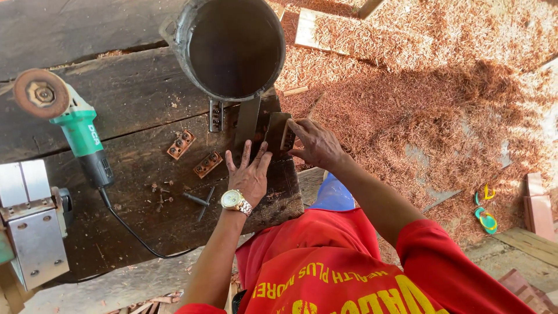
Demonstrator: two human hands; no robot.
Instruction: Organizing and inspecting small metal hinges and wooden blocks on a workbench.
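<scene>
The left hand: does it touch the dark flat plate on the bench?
Touching. The head view shows the left hand pressing its fingertips on the dark plate.

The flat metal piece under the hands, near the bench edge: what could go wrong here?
1. The left hand presses the flat metal piece while the right hand pinches a small block against it; a slip might cut fingers.
2. The work sits at the bench edge, so the block or the loose screws may fall into the wood shavings.
3. The angle grinder cord could snag.
</scene>
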